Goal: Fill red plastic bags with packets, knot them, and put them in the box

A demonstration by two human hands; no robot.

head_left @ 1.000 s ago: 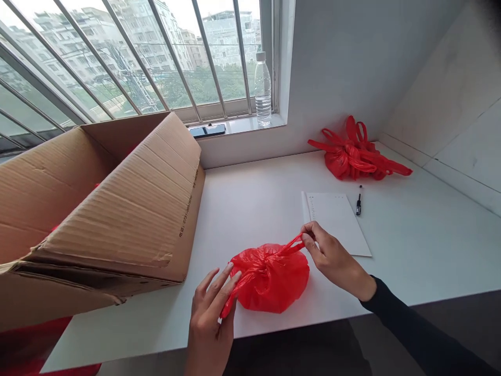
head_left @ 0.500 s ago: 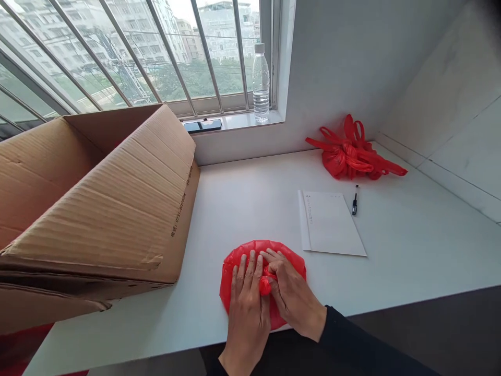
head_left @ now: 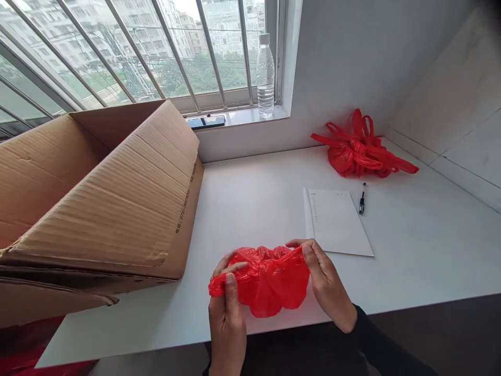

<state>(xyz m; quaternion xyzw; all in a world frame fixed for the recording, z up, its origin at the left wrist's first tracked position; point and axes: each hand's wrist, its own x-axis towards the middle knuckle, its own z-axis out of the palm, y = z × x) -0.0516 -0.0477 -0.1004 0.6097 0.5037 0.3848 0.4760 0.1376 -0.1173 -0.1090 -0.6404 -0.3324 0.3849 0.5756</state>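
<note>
A: Quick one. Where's the bag?
B: Red plastic bag (head_left: pixel 270 287), near edge of the counter (head_left: pixel 246 203), between both hands. Gathered in the middle, bulging below.

A: Left hand (head_left: pixel 228 326)?
B: Fingers closed, thumb pressed on a bunched end of the plastic, a stub poking out past the grip. Index finger reaches over the top of the bag.

A: Right hand (head_left: pixel 329 284)?
B: Fingers closed too, thumb over the opposite end, pinching it. Some of that grip is hidden; can't tell how much plastic is inside.

A: So the ends are held apart, gather in between. Tips for doing it well?
B: My call: pull both ends evenly, low and outward, so the gather tightens in the centre. Hold thick folds, not a thin edge; film this light could tear or slip. Smooth steady tension, no jerk. Keep the bulk on the counter so its weight doesn't drag on the pinch. Can't see whether there's a knot under those folds, so worth checking.

A: Anything close by?
B: White notepad (head_left: pixel 342 224) just beyond the right hand, so keep that elbow and wrist from sweeping it. Pen (head_left: pixel 361 203) beside the pad. Open cardboard box (head_left: pixel 129 198) on the left. Second red bundle (head_left: pixel 354 154) toward the back, against the wall, loops sticking up. Bottle (head_left: pixel 265 86) upright on the sill.
</note>
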